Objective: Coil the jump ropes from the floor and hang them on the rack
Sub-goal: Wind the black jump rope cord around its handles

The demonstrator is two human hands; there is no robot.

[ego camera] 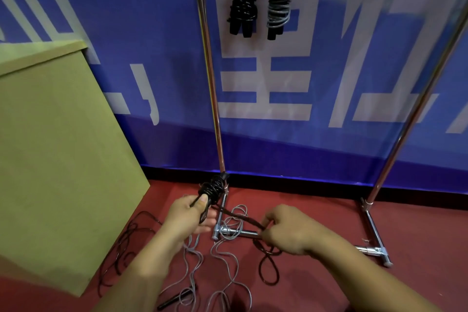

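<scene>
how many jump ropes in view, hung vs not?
5. Hung on the rack: black bundle and grey bundle. Black rope half-coiled in the left hand, its tail pinched by the right hand. On the floor: loose grey rope, loose black rope. Tangle may hide more.

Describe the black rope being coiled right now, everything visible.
The black rope in hand is a thin, glossy cord, partly wound into a tight bundle. The left hand grips the bundle's lower end, tilted up toward the rack's left post. A taut strand runs from the bundle to the right hand, whose fingers pinch it. The slack loops below that hand onto the red floor. Its handles cannot be told apart inside the bundle.
</scene>
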